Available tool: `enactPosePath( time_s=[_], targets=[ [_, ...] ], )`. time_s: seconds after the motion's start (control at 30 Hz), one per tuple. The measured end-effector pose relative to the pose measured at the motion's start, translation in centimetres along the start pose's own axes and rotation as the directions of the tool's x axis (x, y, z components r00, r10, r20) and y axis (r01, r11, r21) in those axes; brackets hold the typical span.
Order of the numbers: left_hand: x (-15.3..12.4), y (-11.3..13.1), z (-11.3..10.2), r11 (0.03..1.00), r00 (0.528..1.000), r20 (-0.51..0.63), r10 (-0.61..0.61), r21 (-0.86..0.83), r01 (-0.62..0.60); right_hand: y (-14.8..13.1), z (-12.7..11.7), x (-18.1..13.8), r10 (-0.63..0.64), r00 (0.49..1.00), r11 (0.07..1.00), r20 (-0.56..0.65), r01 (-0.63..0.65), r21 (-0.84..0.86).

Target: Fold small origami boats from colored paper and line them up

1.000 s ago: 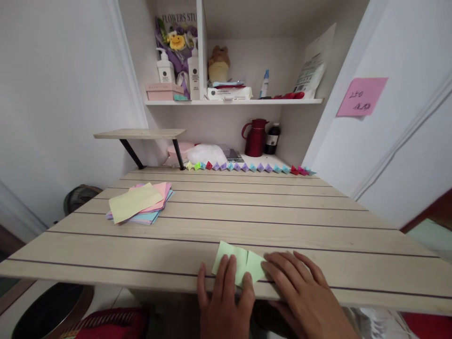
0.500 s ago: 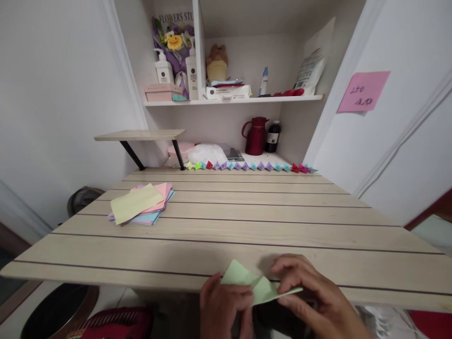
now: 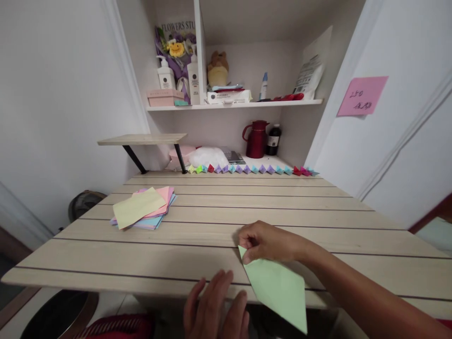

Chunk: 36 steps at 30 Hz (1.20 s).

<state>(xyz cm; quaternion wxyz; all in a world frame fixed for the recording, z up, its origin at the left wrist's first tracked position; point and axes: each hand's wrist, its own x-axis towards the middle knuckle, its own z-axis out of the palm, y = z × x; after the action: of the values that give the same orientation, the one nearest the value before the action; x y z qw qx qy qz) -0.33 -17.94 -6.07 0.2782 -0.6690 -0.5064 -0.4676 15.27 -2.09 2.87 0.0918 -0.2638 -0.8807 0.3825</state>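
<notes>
A pale green sheet of paper [image 3: 278,289] lies slanted over the front edge of the table, one corner jutting past it. My right hand [image 3: 263,242] pinches its far left corner between thumb and curled fingers, just above the tabletop. Left of the paper, at the table's front edge, my left hand [image 3: 215,308] has its fingers apart and holds nothing. A gap separates its thumb from the paper.
A stack of coloured paper [image 3: 143,209] lies at the table's left. Small folded paper pieces [image 3: 247,169] line the back edge. Behind them stand a red jug [image 3: 256,140] and a dark bottle [image 3: 273,140]. A small raised shelf [image 3: 143,139] stands at the back left.
The green paper, folded and held by both hands before, is now opened out and turned. My right hand moved to its far left corner; my left hand let go and drew leftward.
</notes>
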Motion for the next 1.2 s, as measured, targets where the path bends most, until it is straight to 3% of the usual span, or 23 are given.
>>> enactPosePath(
  time_s=[0.1,0.17,0.3,0.4,0.53,0.7,1.0,1.2],
  targets=[
    [0.5,-0.2,0.5,0.992,0.992,0.035,0.117,0.042,-0.118,0.3,0.9,1.1,-0.186,0.982,0.976,-0.018,0.183,-0.122],
    [0.4,-0.1,1.0,0.983,0.979,0.110,0.172,0.039,-0.177,0.4,1.3,1.5,-0.246,0.969,0.952,-0.026,0.236,-0.196],
    [-0.6,-0.3,1.8,0.980,0.948,0.269,0.167,0.057,-0.189,0.1,0.9,0.6,-0.195,0.973,0.966,-0.121,0.170,-0.194],
    [-1.2,-0.5,1.8,0.985,0.948,0.287,0.137,0.065,-0.162,-0.3,0.2,-2.3,-0.118,0.969,0.982,-0.217,0.081,-0.169],
    [-1.4,-0.2,1.7,0.991,0.951,0.296,0.095,0.063,-0.119,0.4,1.1,-7.1,-0.155,0.985,0.935,-0.080,0.120,-0.333],
    [-1.4,0.1,1.9,0.996,0.955,0.289,0.069,0.033,-0.082,2.5,4.0,-9.5,-0.204,0.973,0.846,-0.107,0.120,-0.520],
    [-2.0,0.5,2.5,0.996,0.956,0.286,0.068,0.037,-0.082,1.3,3.0,-8.0,-0.009,0.952,0.974,-0.307,-0.061,-0.217],
    [-1.9,0.7,2.4,0.994,0.948,0.313,0.063,0.063,-0.087,1.6,3.7,-6.4,0.061,0.930,0.969,-0.362,-0.142,-0.203]
  ],
)
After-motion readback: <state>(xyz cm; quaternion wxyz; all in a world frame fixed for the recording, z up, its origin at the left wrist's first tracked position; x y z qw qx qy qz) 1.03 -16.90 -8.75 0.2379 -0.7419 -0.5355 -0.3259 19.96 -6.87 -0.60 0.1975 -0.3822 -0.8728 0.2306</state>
